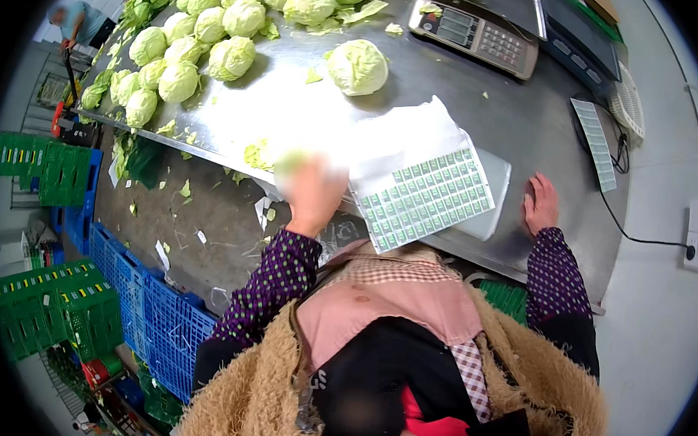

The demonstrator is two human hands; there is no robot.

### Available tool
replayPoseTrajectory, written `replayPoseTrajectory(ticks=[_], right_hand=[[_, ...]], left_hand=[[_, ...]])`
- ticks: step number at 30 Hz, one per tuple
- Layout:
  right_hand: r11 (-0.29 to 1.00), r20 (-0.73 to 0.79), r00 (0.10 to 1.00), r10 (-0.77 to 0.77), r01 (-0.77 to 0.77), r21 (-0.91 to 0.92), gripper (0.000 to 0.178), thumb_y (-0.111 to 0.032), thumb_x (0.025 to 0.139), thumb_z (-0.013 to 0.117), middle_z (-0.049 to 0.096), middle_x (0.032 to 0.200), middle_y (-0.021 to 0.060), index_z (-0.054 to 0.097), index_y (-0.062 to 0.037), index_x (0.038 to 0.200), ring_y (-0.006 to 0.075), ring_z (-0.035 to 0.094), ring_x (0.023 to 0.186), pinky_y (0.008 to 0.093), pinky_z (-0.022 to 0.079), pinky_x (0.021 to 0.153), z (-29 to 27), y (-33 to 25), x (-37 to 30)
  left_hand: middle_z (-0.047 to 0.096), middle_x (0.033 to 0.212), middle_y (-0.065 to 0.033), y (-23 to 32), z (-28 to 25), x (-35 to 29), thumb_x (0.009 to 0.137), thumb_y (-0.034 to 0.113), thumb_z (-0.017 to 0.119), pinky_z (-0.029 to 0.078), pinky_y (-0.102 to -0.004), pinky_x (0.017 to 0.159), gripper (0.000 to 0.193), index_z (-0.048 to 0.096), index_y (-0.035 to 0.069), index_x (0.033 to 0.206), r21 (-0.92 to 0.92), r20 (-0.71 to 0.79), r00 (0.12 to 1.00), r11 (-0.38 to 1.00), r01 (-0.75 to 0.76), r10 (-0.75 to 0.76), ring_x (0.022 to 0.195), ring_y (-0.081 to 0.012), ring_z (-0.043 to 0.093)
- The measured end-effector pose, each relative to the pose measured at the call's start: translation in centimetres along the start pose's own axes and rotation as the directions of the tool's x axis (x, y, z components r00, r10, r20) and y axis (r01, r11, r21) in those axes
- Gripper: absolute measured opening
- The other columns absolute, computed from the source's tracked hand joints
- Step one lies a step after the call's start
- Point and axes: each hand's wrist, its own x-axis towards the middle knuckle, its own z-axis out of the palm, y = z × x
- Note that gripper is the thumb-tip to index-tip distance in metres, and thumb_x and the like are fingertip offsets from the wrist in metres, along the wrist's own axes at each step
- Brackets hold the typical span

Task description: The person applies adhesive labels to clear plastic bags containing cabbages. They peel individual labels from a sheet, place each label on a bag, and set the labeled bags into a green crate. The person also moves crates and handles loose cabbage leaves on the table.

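The left hand (316, 194) is blurred at the fingertips, so I cannot tell how far its grip closes, or on what; the right hand (541, 206) rests loosely curled on the worktop (483, 110), seemingly holding nothing. Between them lies the label sheet (430, 197) — probably light, thin and easily creased, best taken by an edge. Its printed block's long axis rises rightward; one corner points toward the person, past the worktop's edge.

I looked remotely into a vegetable packing room: cabbages (243, 18) heaped at eleven o'clock on a metal table (529, 141), a scale (474, 34) at one, stacked green crates (56, 304) and blue pallets (170, 327) at eight.
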Motion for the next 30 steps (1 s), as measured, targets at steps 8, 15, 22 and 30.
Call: replayPoseTrajectory(ticks=[8,15,22,30], right_hand=[[0.911,-0.012,0.917,0.399,-0.395,0.120,0.042,-0.023,0.084,0.064,0.056,0.121,0.0154,0.054,-0.0025,0.119,0.0337,0.051,0.115,0.0401,0.041,0.099,2.1,-5.1,1.8],[0.771,-0.089,0.799,0.595,-0.535,0.346,0.039,-0.016,0.084,0.065,0.056,0.120,0.0155,0.055,-0.0015,0.119,0.0331,0.052,0.114,0.0390,0.042,0.097,-2.4,-12.1,-0.2],[0.424,-0.037,0.503,0.863,-0.683,0.595,0.035,-0.016,0.091,0.061,0.058,0.121,0.0125,0.054,-0.0016,0.122,0.0209,0.057,0.109,0.0334,0.047,0.089,-3.8,-18.6,-7.5],[0.384,0.035,0.587,0.809,-0.572,0.725,0.035,-0.014,0.091,0.062,0.060,0.115,0.0128,0.053,0.0011,0.121,0.0190,0.058,0.107,0.0304,0.047,0.087,-1.6,-26.2,-3.4]], left_hand=[[0.061,0.110,-0.0137,-7.8,-4.1,7.2,0.077,0.041,0.065,0.041,-0.0441,0.096,0.044,0.061,0.007,0.105,0.447,0.364,0.929,0.864,-0.232,0.062,0.106,-0.0271,0.054],[0.067,0.097,-0.0152,-21.1,-9.9,16.2,0.078,0.021,0.068,0.053,-0.0424,0.074,0.031,0.064,0.008,0.107,0.636,0.406,0.914,0.725,-0.264,-0.023,0.085,-0.0318,0.066],[0.069,0.096,-0.0191,-26.3,-16.5,18.4,0.070,0.012,0.074,0.050,-0.0385,0.085,0.051,0.062,0.006,0.118,0.302,-0.012,0.996,0.949,0.089,-0.089,0.093,-0.0326,0.066],[0.057,0.115,-0.0120,-17.2,-3.3,9.6,0.073,0.020,0.074,0.047,-0.0408,0.087,0.050,0.061,0.010,0.119,0.123,0.196,0.817,0.813,-0.570,0.543,0.101,-0.0298,0.056]])
